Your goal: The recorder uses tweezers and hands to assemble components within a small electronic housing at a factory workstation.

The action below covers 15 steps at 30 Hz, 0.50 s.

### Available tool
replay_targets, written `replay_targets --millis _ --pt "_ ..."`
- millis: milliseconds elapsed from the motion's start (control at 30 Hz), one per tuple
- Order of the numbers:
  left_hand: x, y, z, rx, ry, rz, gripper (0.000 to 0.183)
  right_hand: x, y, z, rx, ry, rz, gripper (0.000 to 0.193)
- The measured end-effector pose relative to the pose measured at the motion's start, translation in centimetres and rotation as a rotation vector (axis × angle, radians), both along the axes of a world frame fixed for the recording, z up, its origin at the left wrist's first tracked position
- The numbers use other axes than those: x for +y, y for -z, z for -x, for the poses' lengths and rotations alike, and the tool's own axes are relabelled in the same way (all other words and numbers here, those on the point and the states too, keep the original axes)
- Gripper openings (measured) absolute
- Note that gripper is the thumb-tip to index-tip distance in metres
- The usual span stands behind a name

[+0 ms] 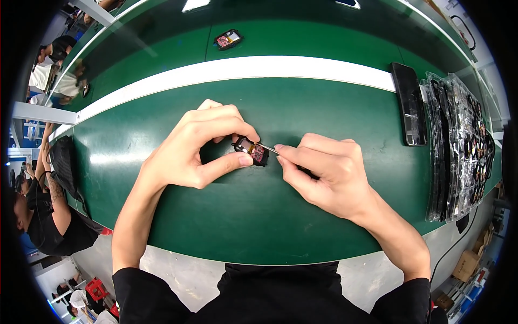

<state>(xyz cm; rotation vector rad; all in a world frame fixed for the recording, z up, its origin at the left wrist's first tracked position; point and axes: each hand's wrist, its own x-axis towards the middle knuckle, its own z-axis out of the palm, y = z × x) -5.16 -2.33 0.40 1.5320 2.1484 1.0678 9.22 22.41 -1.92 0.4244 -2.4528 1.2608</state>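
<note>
Over the middle of the green bench, my left hand (197, 146) pinches a small electronic device (259, 155) between thumb and fingers. An open black housing surrounds its red circuit board, with a pale square part near my index finger. Thin metal tweezers (268, 148) are gripped in my right hand (329, 171), to the right of the device. Their tips reach the device's upper right edge; whether they hold a part is too small to tell. My right hand's lower fingers are curled in.
A white strip (243, 67) crosses the green bench (302, 227). Beyond it lies a similar open device (227, 39). A black slab-like object (408, 105) and stacked clear plastic trays (458, 146) with small parts stand at right. A co-worker (51, 216) and a black bag (65, 162) are at left.
</note>
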Motion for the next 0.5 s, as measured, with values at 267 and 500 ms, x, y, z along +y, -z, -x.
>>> replay_targets --millis 267,500 --pt "-0.01 0.18 -0.04 -0.042 -0.017 -0.011 0.038 -0.22 0.01 -0.08 0.008 0.072 0.009 0.019" --pt "-0.04 0.17 0.06 -0.038 -0.011 -0.013 0.038 -0.22 -0.12 -0.20 0.008 0.049 -0.063 0.013"
